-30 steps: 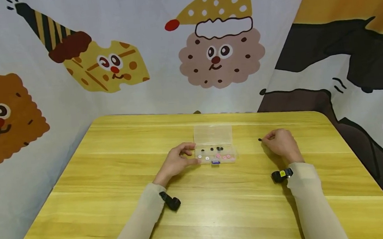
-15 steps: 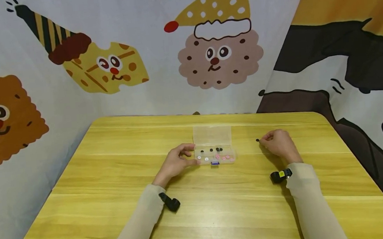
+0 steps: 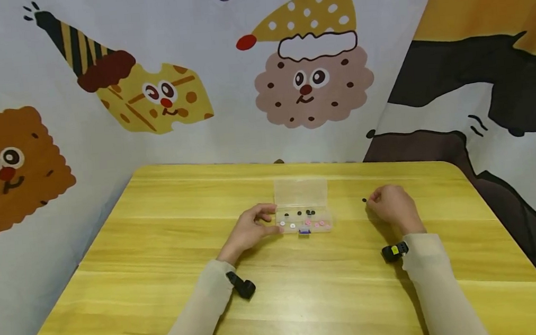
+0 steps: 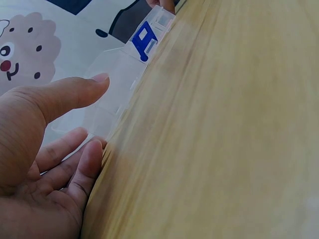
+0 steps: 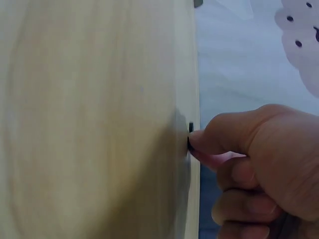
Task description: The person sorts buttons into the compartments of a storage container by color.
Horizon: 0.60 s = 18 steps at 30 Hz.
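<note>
A small clear plastic box [image 3: 304, 231] with a blue latch stands on the table, its lid [image 3: 301, 193] raised at the back. Black pieces [image 3: 299, 213] lie in its rear part; white pieces [image 3: 293, 226] and pink pieces [image 3: 322, 223] lie in front. My left hand [image 3: 249, 230] holds the box's left end, thumb at the front corner and fingers behind. To the right, my right hand [image 3: 394, 207] has thumb and index finger together at a small black disc [image 3: 364, 200], low over the table. In the right wrist view, dark bits [image 5: 191, 127] show at those fingertips, partly hidden.
The wooden table [image 3: 280, 305] reaches back to a printed cloth [image 3: 227, 139] with cartoon figures, which also hangs at the left and right. Each wrist wears a small black camera, the left camera [image 3: 242, 287] and the right camera [image 3: 392, 253].
My right hand has shifted very slightly left toward the box with the black disc at its fingertips. My left hand stays at the box. The head view has tilted a little.
</note>
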Each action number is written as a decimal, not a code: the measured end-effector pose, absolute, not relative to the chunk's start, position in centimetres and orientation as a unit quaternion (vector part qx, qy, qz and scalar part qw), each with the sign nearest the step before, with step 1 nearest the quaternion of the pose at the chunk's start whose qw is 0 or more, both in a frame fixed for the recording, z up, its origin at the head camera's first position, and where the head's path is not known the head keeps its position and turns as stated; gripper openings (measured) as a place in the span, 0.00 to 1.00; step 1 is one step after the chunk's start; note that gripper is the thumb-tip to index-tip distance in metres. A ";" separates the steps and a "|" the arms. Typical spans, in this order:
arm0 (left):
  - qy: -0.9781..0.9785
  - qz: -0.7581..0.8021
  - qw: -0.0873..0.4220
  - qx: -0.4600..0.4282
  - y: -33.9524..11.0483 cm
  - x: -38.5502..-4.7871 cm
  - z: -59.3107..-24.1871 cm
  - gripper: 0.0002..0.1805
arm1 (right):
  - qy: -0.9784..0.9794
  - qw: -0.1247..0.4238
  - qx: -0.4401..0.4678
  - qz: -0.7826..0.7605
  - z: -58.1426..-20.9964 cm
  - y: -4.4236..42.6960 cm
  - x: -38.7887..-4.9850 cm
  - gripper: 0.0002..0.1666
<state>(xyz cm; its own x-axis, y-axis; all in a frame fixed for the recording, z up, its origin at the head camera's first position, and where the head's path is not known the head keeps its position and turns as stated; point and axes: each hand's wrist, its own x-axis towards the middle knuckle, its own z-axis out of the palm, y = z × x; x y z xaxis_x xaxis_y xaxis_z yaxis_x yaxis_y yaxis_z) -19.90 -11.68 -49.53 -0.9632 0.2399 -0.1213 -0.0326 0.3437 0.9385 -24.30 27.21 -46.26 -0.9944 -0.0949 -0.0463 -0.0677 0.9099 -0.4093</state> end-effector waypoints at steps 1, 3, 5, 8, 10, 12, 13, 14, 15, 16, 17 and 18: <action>0.810 0.570 0.120 0.064 -11.7 -19.9 -49.5 0.34 | 0.978 0.032 -0.046 -0.200 -46.3 27.1 -24.3 0.14; 0.809 0.572 0.118 0.063 -11.6 -19.9 -49.5 0.34 | 0.980 0.030 -0.055 -0.188 -46.3 27.0 -24.3 0.14; 0.809 0.573 0.115 0.061 -11.6 -19.9 -49.5 0.34 | 0.981 0.028 -0.062 -0.182 -46.4 27.0 -24.2 0.14; 0.808 0.575 0.113 0.061 -11.5 -19.9 -49.5 0.33 | 0.980 0.024 -0.068 -0.186 -46.5 27.1 -24.0 0.15; 0.808 0.574 0.114 0.063 -11.5 -19.9 -49.5 0.33 | 0.978 0.027 -0.064 -0.198 -46.5 27.2 -23.8 0.15; 0.808 0.574 0.115 0.063 -11.4 -19.9 -49.6 0.34 | 0.974 0.032 -0.058 -0.215 -46.4 27.2 -23.7 0.15; 0.808 0.574 0.115 0.063 -11.4 -19.9 -49.6 0.33 | 0.972 0.034 -0.055 -0.224 -46.4 27.2 -23.6 0.15; 0.808 0.574 0.114 0.063 -11.4 -20.0 -49.6 0.33 | 0.969 0.038 -0.052 -0.237 -46.4 27.2 -23.5 0.16; 0.808 0.574 0.113 0.062 -11.4 -20.0 -49.7 0.33 | 0.967 0.041 -0.049 -0.247 -46.4 27.2 -23.4 0.16; 0.809 0.574 0.113 0.061 -11.4 -20.0 -49.7 0.33 | 0.964 0.044 -0.047 -0.259 -46.3 27.2 -23.4 0.16; 0.808 0.575 0.113 0.060 -11.4 -20.0 -49.7 0.33 | 0.961 0.045 -0.046 -0.268 -46.3 27.2 -23.4 0.16; 0.808 0.575 0.114 0.059 -11.4 -20.0 -49.7 0.34 | 0.958 0.045 -0.047 -0.278 -46.3 27.2 -23.3 0.17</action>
